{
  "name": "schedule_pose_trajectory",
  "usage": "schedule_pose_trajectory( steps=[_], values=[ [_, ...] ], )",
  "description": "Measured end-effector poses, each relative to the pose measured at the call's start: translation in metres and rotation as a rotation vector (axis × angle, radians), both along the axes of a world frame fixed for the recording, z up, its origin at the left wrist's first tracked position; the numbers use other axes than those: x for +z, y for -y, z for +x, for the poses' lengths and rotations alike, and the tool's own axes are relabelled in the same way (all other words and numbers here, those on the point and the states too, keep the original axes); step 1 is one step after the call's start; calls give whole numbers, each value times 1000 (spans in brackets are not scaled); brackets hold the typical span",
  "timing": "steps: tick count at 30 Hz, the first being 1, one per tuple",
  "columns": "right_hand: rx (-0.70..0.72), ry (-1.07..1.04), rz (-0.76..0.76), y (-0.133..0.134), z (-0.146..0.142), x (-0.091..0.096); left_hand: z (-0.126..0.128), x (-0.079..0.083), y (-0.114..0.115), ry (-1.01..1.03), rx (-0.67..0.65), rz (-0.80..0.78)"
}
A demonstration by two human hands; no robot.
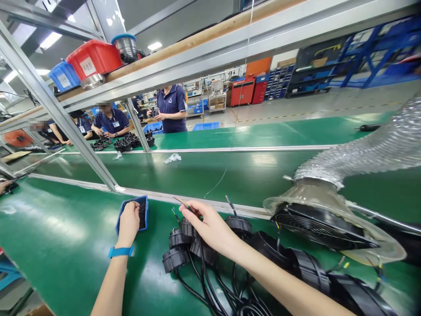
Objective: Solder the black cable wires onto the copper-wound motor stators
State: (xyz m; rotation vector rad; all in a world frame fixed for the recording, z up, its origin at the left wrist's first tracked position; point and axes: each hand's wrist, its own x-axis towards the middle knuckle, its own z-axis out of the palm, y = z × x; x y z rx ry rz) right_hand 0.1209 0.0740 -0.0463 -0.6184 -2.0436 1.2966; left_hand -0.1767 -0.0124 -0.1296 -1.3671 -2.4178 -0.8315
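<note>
Green belt [59, 219] lies beneath the right hand [210, 226] (wires [182, 204] half-hidden).

Housings [176, 259] matt plastic (ribbed); conveyor belt [59, 228] glossy.

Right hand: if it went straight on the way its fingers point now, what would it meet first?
The thin coloured wire leads just past the fingertips of the right hand, though depth is unclear and it may already touch them. Beyond them lies the metal rail.
</note>
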Motion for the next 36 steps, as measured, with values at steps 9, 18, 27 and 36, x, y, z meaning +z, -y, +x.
schedule_pose_trajectory(
  steps=[9,18,27,36],
  values=[
    [-17,-302,-172,-7,-5,-2,-2,-3,-3,97,-9,70],
    [-67,-393,-39,-7,-13,-16,3,8,0,213,-43,163],
    [-73,-393,-9,-9,-20,-29,20,20,-2,423,-128,336],
    [71,-249,-67,1,-20,-24,126,55,7,980,-484,736]
  ],
)
